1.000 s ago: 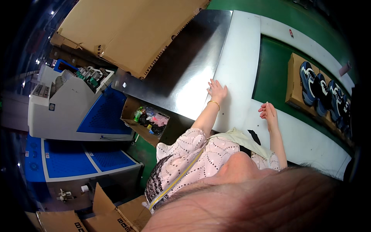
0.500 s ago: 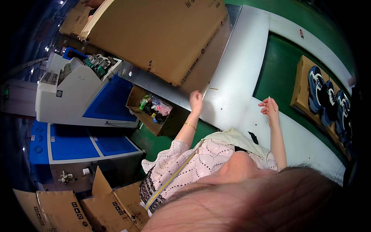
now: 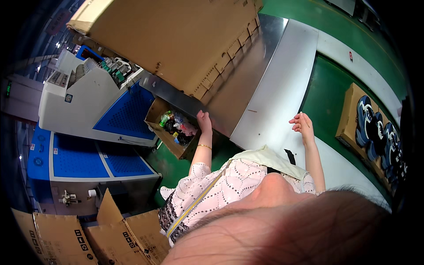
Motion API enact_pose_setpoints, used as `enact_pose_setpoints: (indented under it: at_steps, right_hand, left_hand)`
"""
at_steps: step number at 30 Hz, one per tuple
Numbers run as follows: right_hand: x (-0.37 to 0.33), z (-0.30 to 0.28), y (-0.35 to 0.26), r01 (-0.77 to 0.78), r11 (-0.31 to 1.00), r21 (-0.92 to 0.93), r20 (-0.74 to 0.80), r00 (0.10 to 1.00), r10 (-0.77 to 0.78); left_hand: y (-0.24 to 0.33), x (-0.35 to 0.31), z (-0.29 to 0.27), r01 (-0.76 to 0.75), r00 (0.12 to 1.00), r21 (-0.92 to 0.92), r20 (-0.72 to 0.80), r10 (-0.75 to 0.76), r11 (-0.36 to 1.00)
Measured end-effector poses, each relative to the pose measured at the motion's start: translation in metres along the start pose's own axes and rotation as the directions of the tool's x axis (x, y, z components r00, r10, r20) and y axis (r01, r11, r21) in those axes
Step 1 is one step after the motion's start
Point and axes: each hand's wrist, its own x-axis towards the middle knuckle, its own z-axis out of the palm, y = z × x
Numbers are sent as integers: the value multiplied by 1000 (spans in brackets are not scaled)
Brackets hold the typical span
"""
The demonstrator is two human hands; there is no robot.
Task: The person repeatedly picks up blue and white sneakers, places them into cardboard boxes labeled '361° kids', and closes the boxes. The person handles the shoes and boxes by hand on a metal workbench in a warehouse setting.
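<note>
My left hand point(image 3: 203, 121), its fingers curled in, is held close to the near edge of the metal tabletop point(image 3: 238, 97). Whether anything is inside those fingers is hidden. Just left of it sits an open carton point(image 3: 157, 110) of mixed litter, with green and pink pieces on top. Over the white table point(image 3: 269, 99) my right hand point(image 3: 303, 126) hovers with its fingers apart and nothing in it. A big cardboard box point(image 3: 172, 44) stands on the metal top beyond my left hand, small tabs along its lower edge.
At the left are a grey and blue machine point(image 3: 92, 101) and a blue cabinet point(image 3: 81, 157). Flattened cartons point(image 3: 62, 236) lie at the lower left. On the right a cardboard tray point(image 3: 349, 117) holds several dark blue shoes point(image 3: 364, 117). A small red object point(image 3: 351, 56) rests on the far white strip.
My left hand has moved left, off the metal top's corner toward the litter carton. My right hand has shifted slightly. The big box now appears farther left and higher, with tabs showing along its lower edge.
</note>
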Motion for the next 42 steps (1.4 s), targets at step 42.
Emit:
enact_pose_setpoints:
  at_steps: [42]
  right_hand:
    - [290, 370, -165, 764, -3, -646, 594, 500, -630]
  left_hand:
    - [185, 145, 20, 141, 926, -728, 336, 171, 671]
